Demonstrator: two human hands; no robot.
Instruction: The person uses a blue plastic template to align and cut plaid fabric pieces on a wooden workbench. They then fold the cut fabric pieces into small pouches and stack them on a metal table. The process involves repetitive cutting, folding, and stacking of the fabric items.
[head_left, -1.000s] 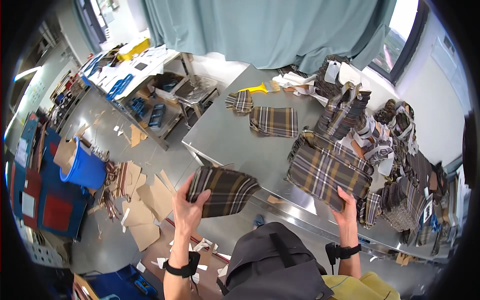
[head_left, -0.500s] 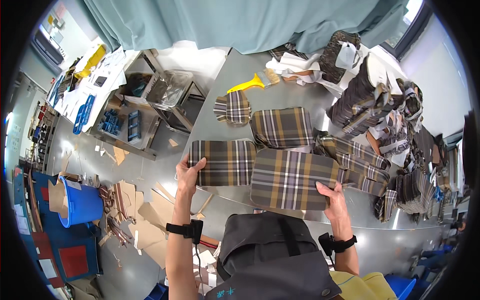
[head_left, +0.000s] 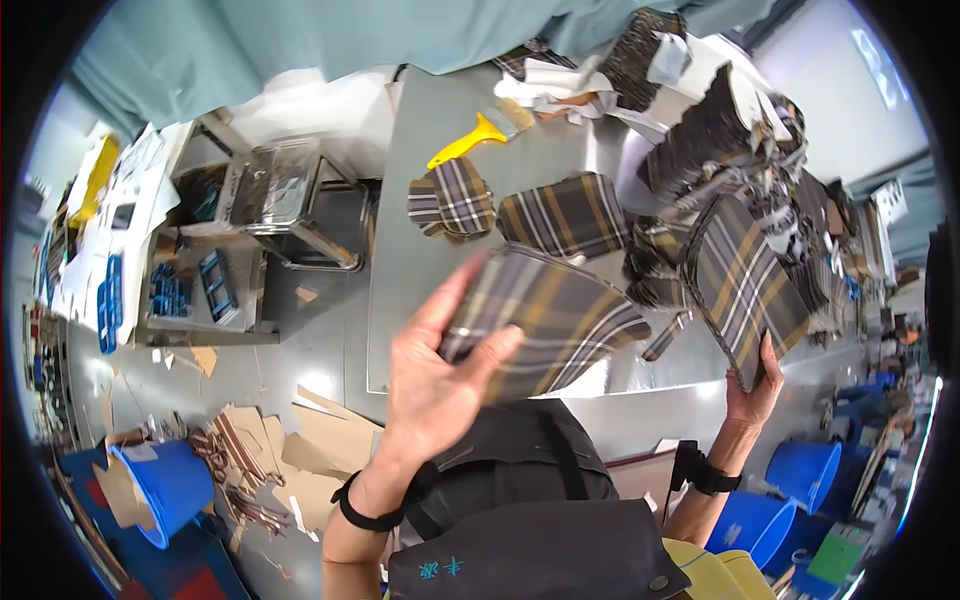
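Note:
My left hand grips a plaid fabric panel in brown, mustard, purple and white, thumb on top and fingers along its left edge. This panel is tilted and slightly smeared by motion, just above the table's near edge. Off to the right, my right hand pinches the lower edge of another plaid panel with rounded corners, which stands steeply slanted. Behind the left panel lies a stack of plaid panels, with a smaller plaid stack to its left. More plaid pieces lie between the two held panels, partly hidden.
On the grey metal table a yellow-handled brush lies at the back. A tall stack of dark pieces leans at the right. Blue bins stand on the floor at both sides. Cardboard scraps litter the floor at left.
My right hand has swung its panel right and tipped it up on a slant. My left hand has moved its panel right and nearer, tilting it. The view has shifted too.

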